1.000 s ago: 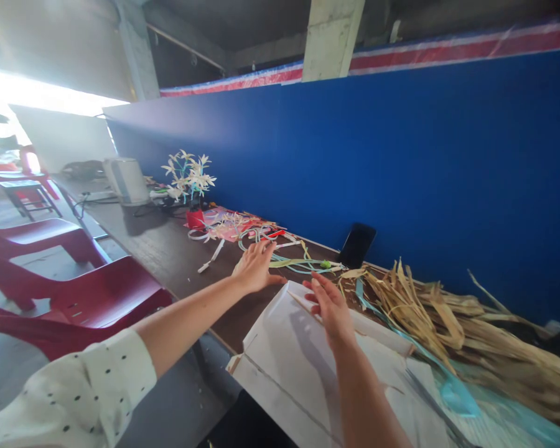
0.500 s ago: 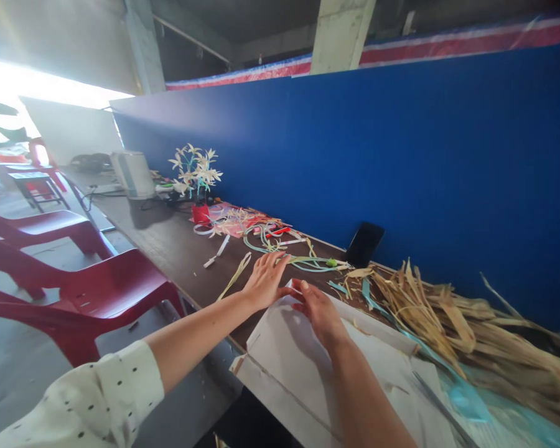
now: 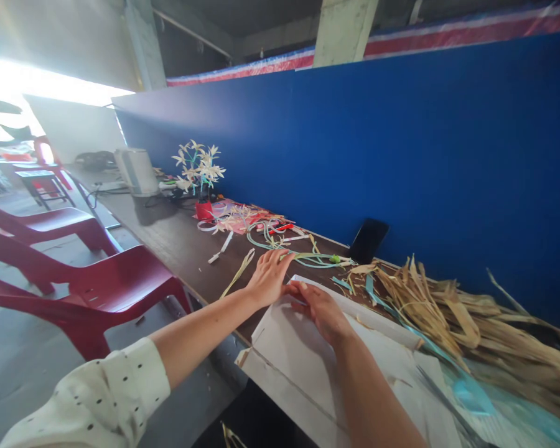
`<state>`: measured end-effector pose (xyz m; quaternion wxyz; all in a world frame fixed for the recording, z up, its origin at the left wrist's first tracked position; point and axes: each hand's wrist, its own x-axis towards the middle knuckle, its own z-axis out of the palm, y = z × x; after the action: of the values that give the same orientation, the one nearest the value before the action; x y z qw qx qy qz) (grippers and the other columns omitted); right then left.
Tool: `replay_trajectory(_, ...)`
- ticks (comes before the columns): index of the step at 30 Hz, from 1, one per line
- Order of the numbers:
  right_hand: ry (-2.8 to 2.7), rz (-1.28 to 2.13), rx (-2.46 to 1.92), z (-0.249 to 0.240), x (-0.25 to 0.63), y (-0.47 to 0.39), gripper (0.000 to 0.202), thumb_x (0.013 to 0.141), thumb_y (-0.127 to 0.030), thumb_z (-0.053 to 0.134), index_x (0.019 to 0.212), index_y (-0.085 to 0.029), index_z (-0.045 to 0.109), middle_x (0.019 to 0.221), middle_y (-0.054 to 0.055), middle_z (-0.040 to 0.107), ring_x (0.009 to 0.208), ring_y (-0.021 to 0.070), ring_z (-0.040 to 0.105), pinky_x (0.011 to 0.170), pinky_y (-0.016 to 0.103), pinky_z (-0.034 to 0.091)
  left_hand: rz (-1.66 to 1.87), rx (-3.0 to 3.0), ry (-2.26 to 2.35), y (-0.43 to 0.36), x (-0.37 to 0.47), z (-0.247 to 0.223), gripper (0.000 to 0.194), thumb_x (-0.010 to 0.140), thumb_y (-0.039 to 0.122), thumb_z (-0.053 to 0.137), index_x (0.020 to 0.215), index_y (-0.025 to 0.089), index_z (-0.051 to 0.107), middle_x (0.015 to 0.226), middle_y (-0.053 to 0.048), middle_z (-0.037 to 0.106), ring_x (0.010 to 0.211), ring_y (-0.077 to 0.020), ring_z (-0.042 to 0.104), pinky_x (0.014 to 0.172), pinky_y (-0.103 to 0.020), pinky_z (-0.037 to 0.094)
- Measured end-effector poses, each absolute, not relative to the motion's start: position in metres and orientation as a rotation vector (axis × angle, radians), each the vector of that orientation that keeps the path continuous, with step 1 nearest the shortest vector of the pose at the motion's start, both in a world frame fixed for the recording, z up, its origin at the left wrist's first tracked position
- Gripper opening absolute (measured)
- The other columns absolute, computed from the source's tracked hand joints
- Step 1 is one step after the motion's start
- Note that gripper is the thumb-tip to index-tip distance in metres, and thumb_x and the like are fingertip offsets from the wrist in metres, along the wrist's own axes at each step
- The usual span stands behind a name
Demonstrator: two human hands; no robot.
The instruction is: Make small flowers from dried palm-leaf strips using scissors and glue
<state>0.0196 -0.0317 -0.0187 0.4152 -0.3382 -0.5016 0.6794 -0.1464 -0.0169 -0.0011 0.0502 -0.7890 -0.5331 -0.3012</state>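
My left hand [image 3: 271,278] is over the far left corner of a shallow white cardboard box lid [image 3: 294,367], its fingers bent and close together; what they hold, if anything, is hidden. Right beside it, my right hand [image 3: 321,309] curls its fingers in a pinch over the lid's raised edge. Nothing I can make out shows between those fingertips. A pale green strip [image 3: 308,256] lies just beyond the left fingertips, and a folded pale husk strip [image 3: 239,272] rests on the table left of that hand.
Dried corn husks [image 3: 438,305] are heaped at right, near dark scissors-like metal blades [image 3: 441,392]. A black phone [image 3: 368,241] leans on the blue partition [image 3: 401,137]. Husk flowers stand in a red pot [image 3: 204,211] among scraps on the brown table [image 3: 168,239]. Red chairs [image 3: 121,280] line the left.
The view has shifted slightly, so the scene sits a little to the right. My hands stay together at the lid's corner, the right fingers slightly closer to the left hand.
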Motion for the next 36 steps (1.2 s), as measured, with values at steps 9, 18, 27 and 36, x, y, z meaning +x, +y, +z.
replay_trajectory(9,-1.235,1.597,-0.883,-0.026,0.021,-0.024,0.039,0.070,-0.048,0.066,0.095,-0.019,0.069,0.099,0.008,0.065,0.093,0.0210,0.058,0.083,0.036,0.044,-0.919,-2.314,-1.699,-0.016,-0.156,-0.004,0.077,0.062,0.045,0.070,0.129,0.026,0.038,0.131,-0.010,0.040,0.120,-0.0303,0.034,0.101,-0.046,0.026)
replay_trajectory(18,-1.282,1.498,-1.011,-0.044,0.027,-0.013,0.037,0.068,-0.039,0.068,0.100,-0.021,0.068,0.098,0.005,0.066,0.087,0.0185,0.060,0.083,0.034,0.044,-0.935,-2.192,-1.883,-0.013,-0.179,-0.008,0.070,0.062,0.054,0.067,0.122,0.026,0.048,0.125,-0.008,0.044,0.117,-0.0290,0.036,0.099,-0.046,0.030)
replay_trajectory(27,-1.387,1.312,-1.102,-0.023,0.026,-0.024,0.040,0.069,-0.032,0.063,0.107,-0.021,0.062,0.109,0.009,0.062,0.090,0.0234,0.062,0.063,0.030,0.051,-0.882,-1.981,-2.074,-0.015,-0.218,-0.008,0.056,0.067,0.047,0.066,0.117,0.025,0.053,0.124,-0.008,0.047,0.115,-0.0290,0.039,0.097,-0.045,0.033)
replay_trajectory(36,-1.069,0.568,-1.222,-0.016,0.038,-0.020,0.046,0.073,-0.039,0.057,0.115,-0.020,0.056,0.107,0.009,0.059,0.062,0.0113,0.057,0.057,0.026,0.047,-1.197,-1.998,-1.989,-0.036,-0.194,0.003,0.044,0.072,0.042,0.061,0.111,0.023,0.056,0.114,-0.006,0.053,0.106,-0.0235,0.046,0.093,-0.041,0.038)
